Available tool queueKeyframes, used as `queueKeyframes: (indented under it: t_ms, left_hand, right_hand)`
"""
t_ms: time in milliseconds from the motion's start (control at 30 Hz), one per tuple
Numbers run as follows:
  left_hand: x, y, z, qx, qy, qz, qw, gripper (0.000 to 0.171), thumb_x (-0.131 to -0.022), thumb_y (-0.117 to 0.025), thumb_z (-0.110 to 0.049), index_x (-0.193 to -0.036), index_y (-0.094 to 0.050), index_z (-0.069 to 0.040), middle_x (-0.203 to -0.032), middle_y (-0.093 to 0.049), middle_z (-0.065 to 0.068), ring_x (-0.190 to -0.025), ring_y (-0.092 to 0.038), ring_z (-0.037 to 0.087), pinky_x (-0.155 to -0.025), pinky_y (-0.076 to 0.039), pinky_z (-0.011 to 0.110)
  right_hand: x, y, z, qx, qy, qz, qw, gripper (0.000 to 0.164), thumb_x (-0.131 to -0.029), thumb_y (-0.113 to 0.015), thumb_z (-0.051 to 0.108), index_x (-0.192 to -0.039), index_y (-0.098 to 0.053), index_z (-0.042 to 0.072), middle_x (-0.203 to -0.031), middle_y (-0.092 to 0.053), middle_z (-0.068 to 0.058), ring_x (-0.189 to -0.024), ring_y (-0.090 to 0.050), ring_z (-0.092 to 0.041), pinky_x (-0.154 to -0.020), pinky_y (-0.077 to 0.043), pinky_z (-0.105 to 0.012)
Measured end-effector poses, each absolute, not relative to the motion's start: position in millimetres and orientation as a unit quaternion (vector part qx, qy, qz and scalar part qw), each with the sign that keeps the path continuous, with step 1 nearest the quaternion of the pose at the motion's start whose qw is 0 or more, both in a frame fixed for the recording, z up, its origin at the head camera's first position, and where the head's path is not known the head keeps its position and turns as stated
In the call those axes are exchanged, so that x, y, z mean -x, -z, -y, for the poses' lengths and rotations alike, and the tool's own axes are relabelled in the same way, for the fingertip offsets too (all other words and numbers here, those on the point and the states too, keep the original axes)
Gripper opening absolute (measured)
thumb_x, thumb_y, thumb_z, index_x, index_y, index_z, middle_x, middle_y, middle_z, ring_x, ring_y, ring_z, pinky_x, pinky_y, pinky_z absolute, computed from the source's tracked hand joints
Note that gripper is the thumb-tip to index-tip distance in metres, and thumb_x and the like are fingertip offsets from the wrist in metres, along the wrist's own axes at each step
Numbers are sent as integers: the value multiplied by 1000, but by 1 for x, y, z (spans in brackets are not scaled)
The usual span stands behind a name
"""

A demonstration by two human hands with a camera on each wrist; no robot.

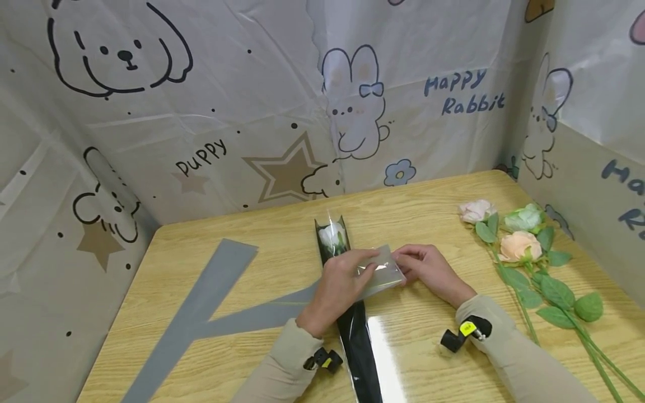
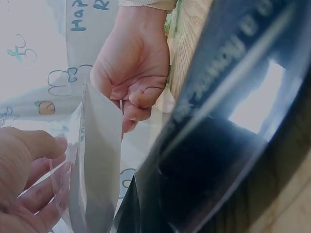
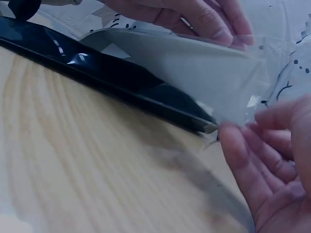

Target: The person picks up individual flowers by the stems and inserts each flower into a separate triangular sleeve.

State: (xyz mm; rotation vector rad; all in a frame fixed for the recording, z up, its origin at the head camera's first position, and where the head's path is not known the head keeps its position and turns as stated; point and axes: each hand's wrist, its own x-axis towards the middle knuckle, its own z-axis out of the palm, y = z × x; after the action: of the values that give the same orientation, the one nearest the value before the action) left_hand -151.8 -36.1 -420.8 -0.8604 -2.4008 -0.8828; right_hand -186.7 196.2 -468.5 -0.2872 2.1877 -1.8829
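A white rose (image 1: 332,236) lies in a long black flower sleeve (image 1: 359,347) with a clear front, in the middle of the table. Across the sleeve runs a grey ribbon (image 1: 267,309), its right end (image 1: 387,268) raised, with shiny clear film along it. My left hand (image 1: 339,284) is over the sleeve and holds that raised end between thumb and fingers. At its right edge my right hand (image 1: 428,271) pinches a corner. The left wrist view shows the pale sheet (image 2: 99,155) standing between both hands. Part of the sleeve is hidden under my left hand.
To the right lie several loose artificial roses: pink (image 1: 477,211), pale green (image 1: 524,217) and peach (image 1: 520,246), on long green stems. Another length of grey strip (image 1: 188,313) lies flat at the left. A printed curtain (image 1: 282,101) stands behind the wooden table (image 1: 423,207).
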Motion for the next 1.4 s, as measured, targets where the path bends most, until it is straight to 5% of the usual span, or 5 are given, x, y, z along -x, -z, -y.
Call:
queueKeyframes:
  t_ms: [333,500,700,1067,1400]
  left_hand:
    - [152,421,37,310,326,868,211,22,-94,-76,-11,-116,-78,-9,-113,-80,6,-105,-78,19,-88,-64,31]
    - [152,421,37,314,331,865,211,22,-94,-76,-11,-116,-77,-8,-113,-80,7,-104,-78,19,-88,-64,31]
    - [152,422,37,317,331,864,211,22,-94,-75,-9,-116,-77,-7,-113,-80,7,-104,-78,20,-88,-64,32]
    - [151,420,37,321,323,865,212,22,-95,-75,-10,-117,-77,-8,-113,-80,7,-103,-78,18,-87,-64,30]
    - [152,421,39,321,325,867,201,22,-96,-74,-11,-118,-77,-9,-114,-80,6,-105,-78,18,-89,-64,29]
  right_hand:
    - [189,447,-212,69,528,-846,42,30,-104,-63,26,-115,-73,0,-99,-78,-14,-81,-76,-13,-71,-63,-25]
    - [188,430,-228,64,389,-918,-32,22,-101,-66,25,-110,-76,7,-100,-79,-12,-87,-75,-19,-75,-60,-31]
    - [191,420,-253,35,294,-951,-89,24,-99,-64,18,-112,-73,0,-103,-77,-19,-94,-73,-32,-83,-59,-51]
    - [197,423,-292,-22,225,-958,-178,28,-92,-65,9,-112,-70,-10,-103,-69,-31,-93,-66,-47,-77,-51,-59]
    - [198,431,-312,-66,221,-964,-135,37,-97,-62,16,-121,-64,-13,-116,-61,-37,-105,-59,-56,-83,-49,-65]
